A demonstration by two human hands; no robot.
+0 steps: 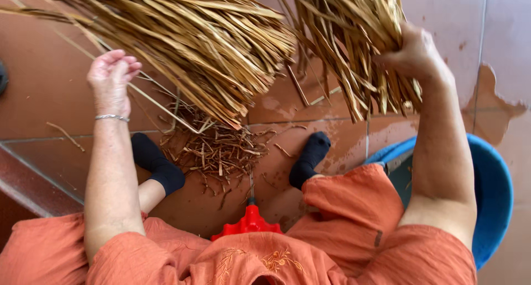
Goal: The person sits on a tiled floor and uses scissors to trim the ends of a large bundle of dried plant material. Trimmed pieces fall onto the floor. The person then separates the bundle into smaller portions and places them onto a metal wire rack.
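A blue tub (pixel 492 191) sits at right, contents hidden. The right hand (pixel 412 55) clamps a dried-leaf bundle (pixel 354 36), strips pointing down toward the near floor; the left hand (pixel 112 75) pinches one thin strip (pixel 160 105).

Person's in a loose orange outfit (pixel 354 207) with bare forearms, a bit of gold-ish leaf embroidery (pixel 271 261) on the front, black socks (pixel 157 164) on both feet, and a thin silver bracelet (pixel 111 117) just below the left hand (pixel 112 75).

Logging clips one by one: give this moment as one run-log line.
left hand: pinching a thin strand | right hand: gripping a bundle of dried strips | floor: pile of trimmed scraps between feet
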